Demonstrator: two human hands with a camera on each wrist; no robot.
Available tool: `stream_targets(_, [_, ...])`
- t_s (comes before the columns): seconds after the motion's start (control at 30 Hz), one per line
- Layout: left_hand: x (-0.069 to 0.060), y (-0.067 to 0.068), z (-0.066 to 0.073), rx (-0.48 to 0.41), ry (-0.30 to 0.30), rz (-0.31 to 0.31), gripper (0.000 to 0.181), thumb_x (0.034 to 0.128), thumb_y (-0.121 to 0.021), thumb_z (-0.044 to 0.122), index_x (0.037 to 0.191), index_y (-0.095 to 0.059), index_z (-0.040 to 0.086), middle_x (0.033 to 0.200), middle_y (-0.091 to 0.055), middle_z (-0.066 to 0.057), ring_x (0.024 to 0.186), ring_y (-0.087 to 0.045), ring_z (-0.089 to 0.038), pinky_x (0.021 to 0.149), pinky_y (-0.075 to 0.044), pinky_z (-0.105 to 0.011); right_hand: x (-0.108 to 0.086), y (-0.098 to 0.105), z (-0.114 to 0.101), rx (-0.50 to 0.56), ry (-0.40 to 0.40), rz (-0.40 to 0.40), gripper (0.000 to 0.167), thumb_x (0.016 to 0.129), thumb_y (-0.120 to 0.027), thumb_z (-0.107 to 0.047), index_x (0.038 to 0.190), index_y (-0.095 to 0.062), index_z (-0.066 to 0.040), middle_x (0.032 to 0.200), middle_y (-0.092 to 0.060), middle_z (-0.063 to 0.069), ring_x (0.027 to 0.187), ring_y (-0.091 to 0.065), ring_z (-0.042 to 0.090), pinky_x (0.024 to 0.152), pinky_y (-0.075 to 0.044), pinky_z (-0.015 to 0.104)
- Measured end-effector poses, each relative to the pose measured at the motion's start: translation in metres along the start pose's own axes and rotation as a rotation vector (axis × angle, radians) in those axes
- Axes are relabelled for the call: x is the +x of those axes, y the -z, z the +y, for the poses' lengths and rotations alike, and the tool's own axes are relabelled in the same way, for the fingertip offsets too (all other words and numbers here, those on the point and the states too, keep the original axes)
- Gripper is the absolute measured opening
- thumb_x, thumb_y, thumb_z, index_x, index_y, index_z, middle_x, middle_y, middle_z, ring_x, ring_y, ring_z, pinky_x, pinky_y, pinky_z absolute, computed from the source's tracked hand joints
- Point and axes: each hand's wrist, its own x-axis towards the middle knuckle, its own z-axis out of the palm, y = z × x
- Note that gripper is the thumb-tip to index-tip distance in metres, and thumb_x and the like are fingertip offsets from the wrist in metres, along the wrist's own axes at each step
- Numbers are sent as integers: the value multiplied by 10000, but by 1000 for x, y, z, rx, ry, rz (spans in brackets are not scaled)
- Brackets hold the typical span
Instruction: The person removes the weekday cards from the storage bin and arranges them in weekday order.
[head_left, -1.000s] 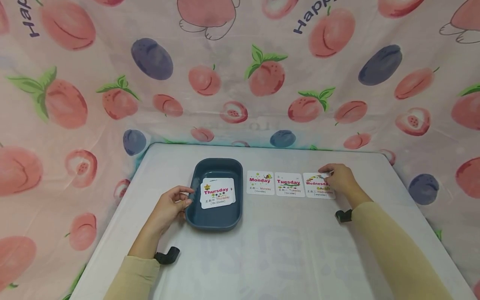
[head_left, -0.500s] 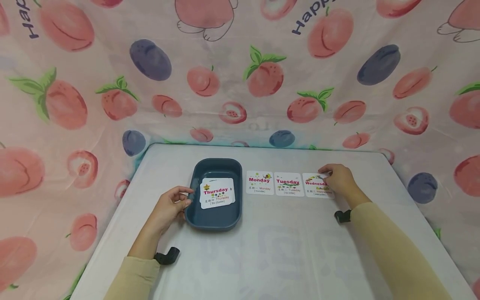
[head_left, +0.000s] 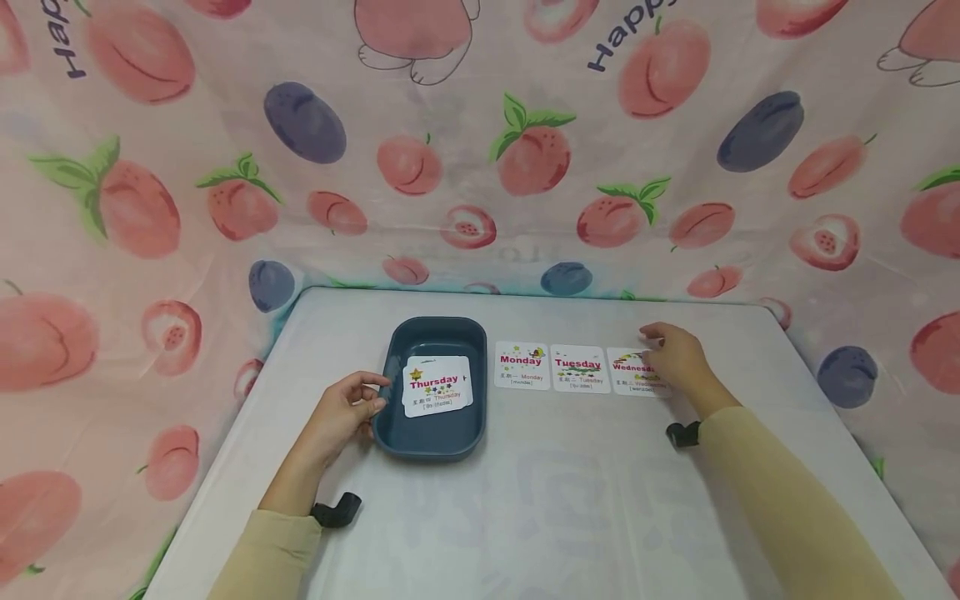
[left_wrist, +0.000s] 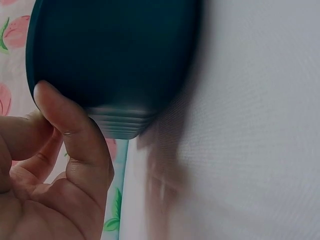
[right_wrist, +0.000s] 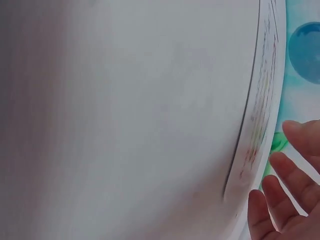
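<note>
My left hand (head_left: 347, 418) pinches the left rim of a dark blue rectangular tray (head_left: 429, 442); in the left wrist view the thumb (left_wrist: 65, 115) lies against the tray's wall (left_wrist: 120, 60). Inside the tray is a small stack of white cards, topped by a Thursday card (head_left: 437, 385). To its right, a Monday card (head_left: 521, 367), a Tuesday card (head_left: 580, 369) and a Wednesday card (head_left: 633, 379) lie in a row. Above the Wednesday card hovers my right hand (head_left: 678, 362), covering its right part. Its fingers (right_wrist: 287, 180) look spread and loosely bent, holding nothing.
The white-covered table (head_left: 570, 500) ends at a back edge just beyond the tray and cards. A fruit-print cloth (head_left: 480, 167) hangs behind and on both sides. Each wrist wears a black band with a small camera (head_left: 337, 510).
My right hand has let go of the Wednesday card and risen slightly from it. The card stays in the row. My left hand keeps its hold on the tray.
</note>
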Motion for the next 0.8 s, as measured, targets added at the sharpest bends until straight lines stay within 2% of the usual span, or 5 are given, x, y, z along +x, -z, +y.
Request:
stream_targets(0.3, [-1,0,0,1,5,8,363,1027,-690,10,1388,-653,30,948,-587,-54,658,-566,-162,568,-569,-310,3,-9,-20,13,57,16,570,1021,-654,-144,1562,-504,-43,1592,-506,252,1474,-457,493,1217,-380,686])
stream_targets(0.53, [0,0,0,-3,-1,5,371,1028,-694,22,1396,-644,20,954,-593,-55,658,-563,-159,567,-570,-314,0,-20,-44,33,87,10,605,1014,-686,-179,1576,-496,-61,1620,-471,256,1508,-409,496,1249,-333,689])
stream_targets(0.8, [1,0,-2,-11,-4,2,364,1029,-686,8,1390,-648,23,958,-597,-58,653,-562,-160,568,-572,-314,-5,-36,-77,-4,166,-14,607,994,-728,-225,1546,-524,-77,1612,-492,218,1525,-391,471,1262,-323,677])
